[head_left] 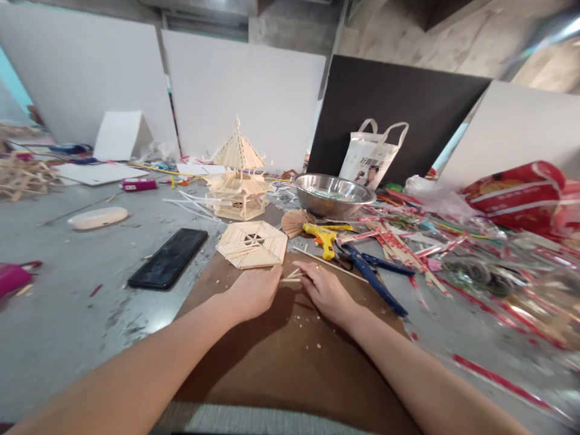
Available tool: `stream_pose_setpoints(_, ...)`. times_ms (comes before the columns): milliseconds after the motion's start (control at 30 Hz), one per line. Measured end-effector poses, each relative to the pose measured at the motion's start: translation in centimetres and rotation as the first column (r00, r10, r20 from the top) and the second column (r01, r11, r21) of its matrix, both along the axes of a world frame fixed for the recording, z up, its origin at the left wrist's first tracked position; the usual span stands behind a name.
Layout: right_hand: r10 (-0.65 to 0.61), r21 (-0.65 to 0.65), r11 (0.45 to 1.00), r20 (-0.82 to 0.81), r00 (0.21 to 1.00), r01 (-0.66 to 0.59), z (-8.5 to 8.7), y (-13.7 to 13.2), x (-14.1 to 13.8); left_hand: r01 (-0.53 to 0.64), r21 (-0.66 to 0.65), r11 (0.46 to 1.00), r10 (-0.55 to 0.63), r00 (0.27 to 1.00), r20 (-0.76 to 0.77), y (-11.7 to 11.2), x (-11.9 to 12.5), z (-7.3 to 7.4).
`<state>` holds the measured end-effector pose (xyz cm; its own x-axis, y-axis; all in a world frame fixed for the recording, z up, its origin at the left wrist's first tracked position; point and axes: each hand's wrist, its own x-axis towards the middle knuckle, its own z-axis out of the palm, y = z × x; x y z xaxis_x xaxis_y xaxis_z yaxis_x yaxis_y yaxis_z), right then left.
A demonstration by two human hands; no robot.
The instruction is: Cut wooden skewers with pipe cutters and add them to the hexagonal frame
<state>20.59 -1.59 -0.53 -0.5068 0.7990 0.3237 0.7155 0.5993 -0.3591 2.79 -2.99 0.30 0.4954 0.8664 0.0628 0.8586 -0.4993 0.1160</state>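
My left hand [252,292] and my right hand [324,290] rest on a brown board [290,362], fingertips pinched together on a few thin wooden sticks [292,277] between them. Just beyond my left hand lies a flat hexagonal panel made of sticks [252,243]. Farther back stands a small stick-built pavilion [237,181] with a pointed roof. A yellow glue gun [321,237] and blue-handled cutters [372,273] lie close to my right hand.
A black phone [168,258] lies to the left on the grey table. A steel bowl [334,194] sits behind the glue gun, a white tote bag [374,151] beyond it. Red chopstick wrappers [408,248] and plastic packets litter the right side. White boards lean at the back.
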Motion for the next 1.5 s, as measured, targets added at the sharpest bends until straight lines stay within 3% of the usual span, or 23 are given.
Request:
stream_pose_setpoints(433, 0.009, -0.013, 1.0, -0.183, 0.983, -0.012, 0.3, -0.8, -0.3, 0.055, 0.001, 0.998, -0.055, 0.993, 0.103, 0.1, 0.5, -0.5)
stream_pose_setpoints(567, 0.013, -0.011, 1.0, -0.208, 0.978, -0.016, 0.3, -0.9, 0.0, -0.113, 0.047, 0.993, 0.111, 0.993, 0.039, 1.4, -1.1, 0.3)
stream_pose_setpoints(733, 0.014, -0.005, 1.0, -0.029, 0.999, -0.014, 0.3, -0.5, 0.4, -0.454, 0.128, 0.882, 0.463, 0.885, -0.049, 3.4, -4.1, 1.3)
stream_pose_setpoints(833, 0.022, 0.008, 1.0, 0.028, 0.999, -0.022, 0.3, -0.3, 0.6, -0.481, 0.163, 0.861, 0.499, 0.862, -0.089, 3.9, -5.0, 1.2)
stream_pose_setpoints(1100, 0.049, 0.013, 0.999, 0.062, 0.997, -0.049, 0.2, -0.3, 0.7, -0.479, 0.13, 0.868, 0.492, 0.865, -0.093, 4.3, -5.3, 0.3)
stream_pose_setpoints(1200, -0.039, 0.048, 0.998, 0.08, 0.996, 0.036, 0.3, 0.0, 1.0, -0.481, 0.124, 0.868, 0.492, 0.866, -0.085, 4.3, -5.3, 0.3)
stream_pose_setpoints(1267, -0.163, 0.074, 0.985, 0.114, 0.98, 0.155, 0.4, 0.4, 1.4, -0.478, 0.117, 0.87, 0.489, 0.868, -0.085, 4.2, -5.3, 0.3)
stream_pose_setpoints(1400, -0.404, 0.062, 0.912, 0.299, 0.865, 0.405, 0.6, 1.7, 2.9, -0.49, 0.103, 0.866, 0.498, 0.863, -0.08, 4.0, -5.1, 0.5)
stream_pose_setpoints(1500, -0.437, 0.043, 0.888, 0.389, 0.811, 0.458, 0.5, 2.4, 3.8, -0.509, 0.095, 0.856, 0.515, 0.855, -0.065, 4.0, -5.0, 0.6)
